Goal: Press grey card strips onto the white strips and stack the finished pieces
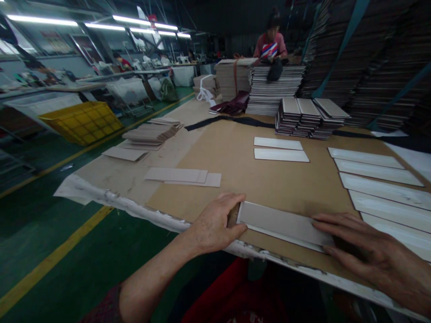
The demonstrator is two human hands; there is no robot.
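In front of me on the table lies a grey cardboard strip, on top of a white-faced strip whose near edge shows below it. My left hand grips the pair at the left end, forefinger at the far corner and thumb at the near one. At the right end, my right hand has its fingers on the grey strip and its thumb by the near edge. Part of that end is hidden under the hand. To the left lie two loose grey cardboard strips, overlapping.
White-faced strips lie in a row at right, and two white strips lie farther back. Behind stand stacked strips and a cardboard pile. The table's wrapped edge runs nearest me. Another person stands beyond the tall stacks.
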